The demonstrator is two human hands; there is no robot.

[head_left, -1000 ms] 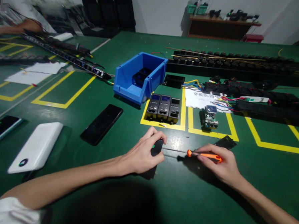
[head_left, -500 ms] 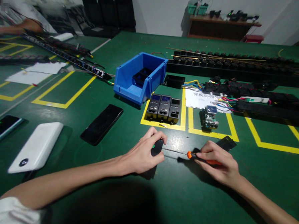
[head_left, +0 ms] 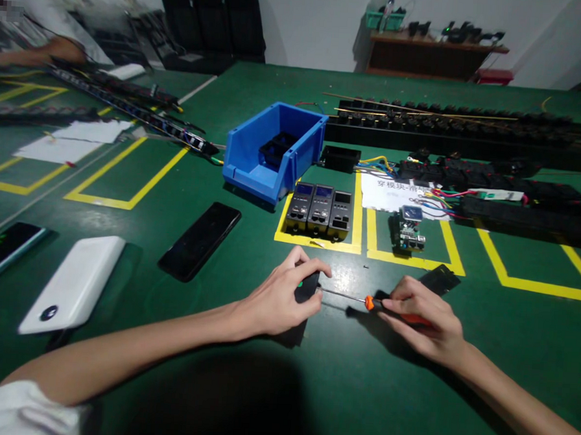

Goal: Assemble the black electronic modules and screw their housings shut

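My left hand is closed around a small black module case, mostly hidden by the fingers, with a bit of green showing. In my right hand is a screwdriver with an orange and black handle. Its thin shaft points left, and the tip meets the right side of the case. Beyond my right hand lies a flat black piece. Further back, three dark modules with small screens stand side by side, and a bare circuit board sits to their right.
A blue bin holding black parts stands behind the modules. Long black strips with wires stretch across the right. To the left lie a black phone, a white power bank and another phone. A person sits far left.
The left index finger reaches slightly further over the case. The screwdriver stays against the case's side, its handle barely shifted. Everything else looks the same apart from a slight view shift.
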